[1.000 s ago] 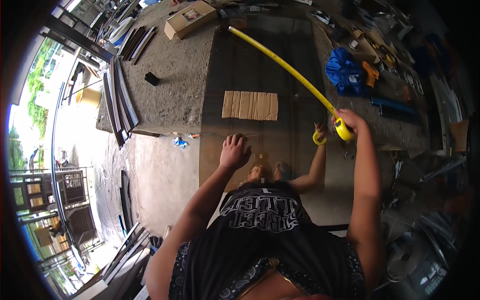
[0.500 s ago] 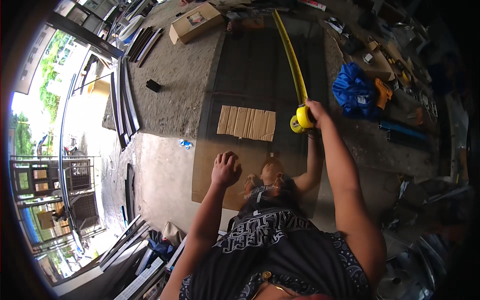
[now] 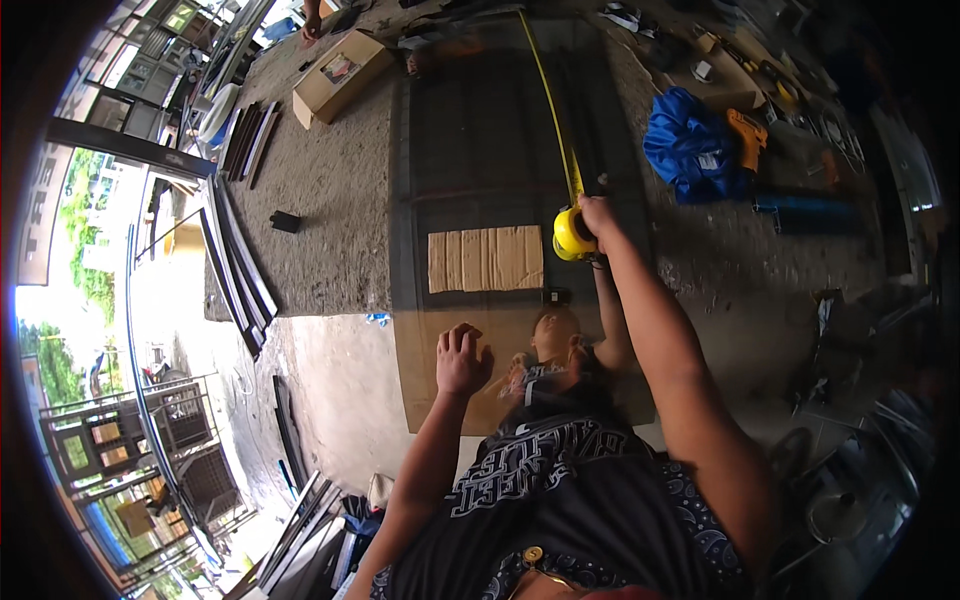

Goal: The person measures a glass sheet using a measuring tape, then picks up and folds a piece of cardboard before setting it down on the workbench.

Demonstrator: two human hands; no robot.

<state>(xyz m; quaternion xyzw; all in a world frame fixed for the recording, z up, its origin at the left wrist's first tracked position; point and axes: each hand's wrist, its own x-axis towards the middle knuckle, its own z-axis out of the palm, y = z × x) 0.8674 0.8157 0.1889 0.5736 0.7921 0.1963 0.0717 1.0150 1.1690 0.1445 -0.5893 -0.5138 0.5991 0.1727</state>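
Right hand [image 3: 596, 218]: your grip clasps the tape [image 3: 573, 238].
Tape: over the pane [image 3: 470, 120], at the cardboard's [image 3: 486, 259] 3 o'clock, blade [image 3: 555, 113] out towards 12.
Left hand [image 3: 463, 362]: your slack grip, seemingly empty, at the cardboard's 6 o'clock.

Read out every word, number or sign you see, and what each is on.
Black shirt: white-outlined lettering, not copied.
Pale sign, far left: faint sideways lettering, not copied.
Yellow tape measure: marks too small to read.
Cardboard box: printed patch, too small to read.
Blue cloth: tag, unreadable.
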